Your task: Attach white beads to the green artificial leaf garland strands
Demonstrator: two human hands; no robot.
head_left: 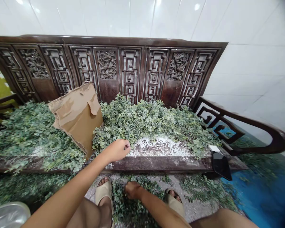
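Note:
My left hand (118, 149) is curled closed over the front edge of the carved wooden bench (154, 164), beside a scatter of small white bits (160, 147). Whatever its fingers hold, if anything, is too small to make out. Lower down, between my feet, my right hand (133, 190) is closed at a heap of green artificial leaf sprigs (144, 210) on the floor. Its fingers face away, so their contents are hidden. A broad pile of the same leafy sprigs (152, 118) covers the bench seat behind my left hand.
A torn cardboard piece (78, 115) stands upright among more sprigs (26, 129) on the left. A dark phone-like object (220, 165) lies at the seat's right end by the armrest (258, 126). A metal basin (9, 215) sits lower left; blue sheeting (254, 196) lies right.

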